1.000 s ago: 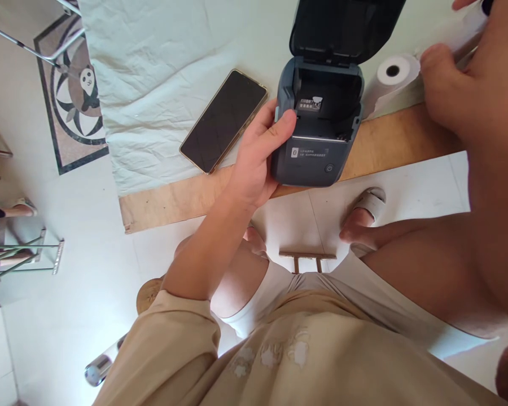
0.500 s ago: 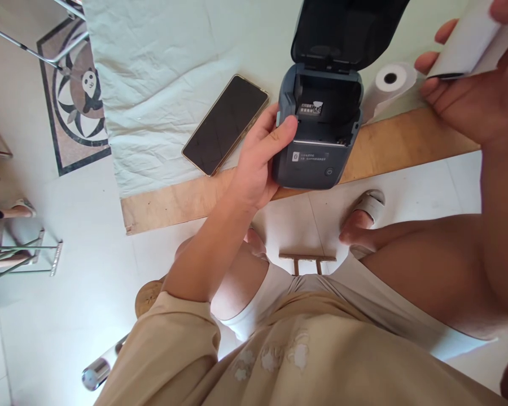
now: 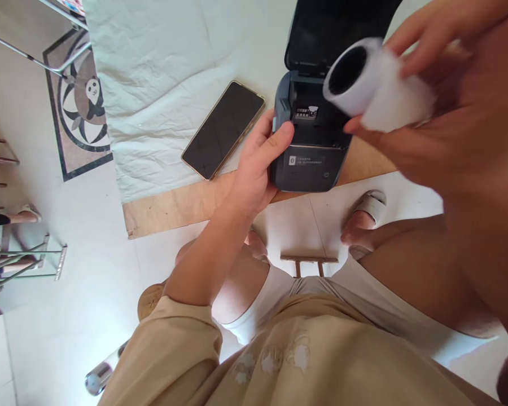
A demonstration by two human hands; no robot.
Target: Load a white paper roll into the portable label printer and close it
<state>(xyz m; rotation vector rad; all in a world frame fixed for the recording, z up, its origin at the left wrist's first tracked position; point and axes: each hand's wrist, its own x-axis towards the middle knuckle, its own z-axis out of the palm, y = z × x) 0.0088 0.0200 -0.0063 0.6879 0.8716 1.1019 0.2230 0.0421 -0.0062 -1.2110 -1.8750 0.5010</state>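
On the left, my left hand [image 3: 260,160] grips a dark label printer [image 3: 307,176] by its side, the thumb over the front edge. The printer's black lid [image 3: 330,34] stands raised, and its paper bay [image 3: 322,123] shows a small printed sticker inside. Over the bay's upper right corner, my right hand [image 3: 440,90] holds a white paper roll [image 3: 375,79] between its fingers. The roll is tilted, its dark hollow core facing the printer, and its right part is blurred. Whether the roll touches the printer I cannot tell.
A phone [image 3: 224,129] lies dark on the pale green cloth [image 3: 161,73], left of the printer. The bare wooden table edge [image 3: 169,211] runs below. A small stool [image 3: 309,259] stands on the floor. Chair legs and another person's foot [image 3: 29,213] show at far left.
My right hand has brought the paper roll leftward to the printer and turned its core toward the bay. It now hides the second roll that stood on the cloth. My left hand keeps its hold.
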